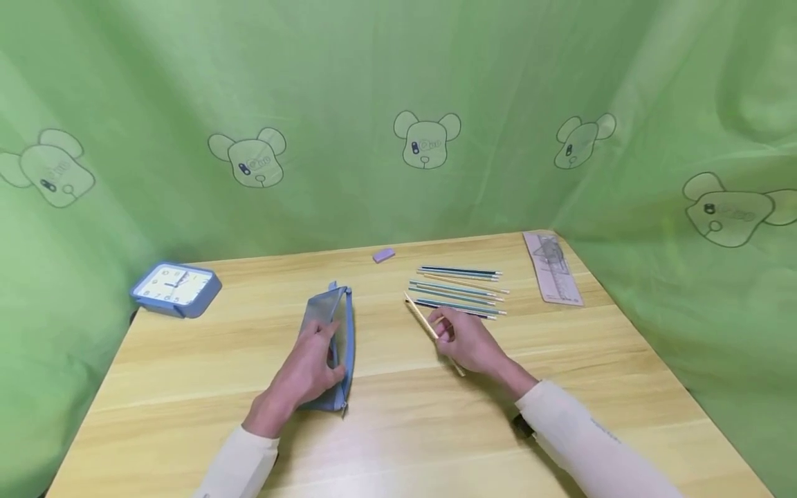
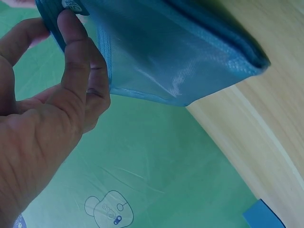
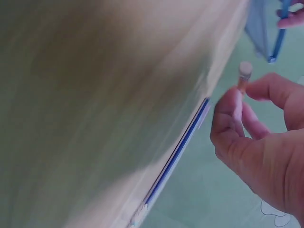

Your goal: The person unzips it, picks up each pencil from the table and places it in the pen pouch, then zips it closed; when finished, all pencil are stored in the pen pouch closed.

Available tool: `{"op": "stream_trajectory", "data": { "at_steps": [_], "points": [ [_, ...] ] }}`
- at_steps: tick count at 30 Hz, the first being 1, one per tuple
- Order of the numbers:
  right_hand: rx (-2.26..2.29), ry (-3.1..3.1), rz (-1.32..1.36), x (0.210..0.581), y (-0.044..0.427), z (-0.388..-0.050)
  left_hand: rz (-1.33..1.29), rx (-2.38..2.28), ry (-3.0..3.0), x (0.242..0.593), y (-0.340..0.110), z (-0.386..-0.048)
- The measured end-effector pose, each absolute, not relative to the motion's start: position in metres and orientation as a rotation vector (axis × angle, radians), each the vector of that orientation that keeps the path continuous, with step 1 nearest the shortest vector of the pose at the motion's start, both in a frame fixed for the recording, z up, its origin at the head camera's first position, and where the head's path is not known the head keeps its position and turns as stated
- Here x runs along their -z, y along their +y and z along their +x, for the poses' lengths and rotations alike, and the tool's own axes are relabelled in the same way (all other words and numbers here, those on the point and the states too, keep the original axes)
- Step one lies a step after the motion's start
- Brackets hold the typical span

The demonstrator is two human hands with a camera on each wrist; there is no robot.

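Observation:
A blue mesh pencil case (image 1: 322, 311) with a zipper lies lengthwise on the table, its mouth parted toward the right. My left hand (image 1: 309, 366) grips its edge, and the left wrist view shows finger and thumb on the blue rim (image 2: 51, 23). Between the thumb and fingers of my right hand (image 1: 470, 340) is a yellow pencil (image 1: 418, 312), slanting from upper left to lower right. Its pale eraser end (image 3: 245, 70) sticks out in the right wrist view. Just beyond that hand lie several pencils (image 1: 457, 289), mostly blue, in a loose row.
A blue clock (image 1: 176, 287) stands at the table's back left. Near the back edge is a purple eraser (image 1: 384, 255). A pale purple sheet with rulers (image 1: 554, 268) lies at the right. Green curtain (image 1: 349, 83) encloses the wooden table (image 1: 398, 443).

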State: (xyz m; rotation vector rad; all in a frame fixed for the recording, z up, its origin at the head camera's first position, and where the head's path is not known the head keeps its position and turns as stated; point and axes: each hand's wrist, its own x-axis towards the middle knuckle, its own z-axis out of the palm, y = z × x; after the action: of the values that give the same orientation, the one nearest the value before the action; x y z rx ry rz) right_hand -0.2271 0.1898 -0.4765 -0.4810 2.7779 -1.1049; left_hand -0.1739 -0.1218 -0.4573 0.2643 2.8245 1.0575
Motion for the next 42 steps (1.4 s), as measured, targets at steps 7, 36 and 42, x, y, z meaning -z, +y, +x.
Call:
{"op": "stream_trajectory", "data": {
  "at_steps": [7, 36, 42],
  "points": [
    [1.569, 2.513, -0.361, 0.461, 0.157, -0.218, 0.253, -1.045, 2.834, 0.457, -0.120, -0.171],
    [1.779, 2.192, -0.142, 0.469, 0.053, -0.213, 0.348, -1.172, 2.888, 0.460, -0.107, -0.171],
    [1.728, 2.294, -0.139, 0.470, 0.040, -0.214, 0.333, -1.252, 2.927, 0.461, -0.107, -0.173]
  ]
}}
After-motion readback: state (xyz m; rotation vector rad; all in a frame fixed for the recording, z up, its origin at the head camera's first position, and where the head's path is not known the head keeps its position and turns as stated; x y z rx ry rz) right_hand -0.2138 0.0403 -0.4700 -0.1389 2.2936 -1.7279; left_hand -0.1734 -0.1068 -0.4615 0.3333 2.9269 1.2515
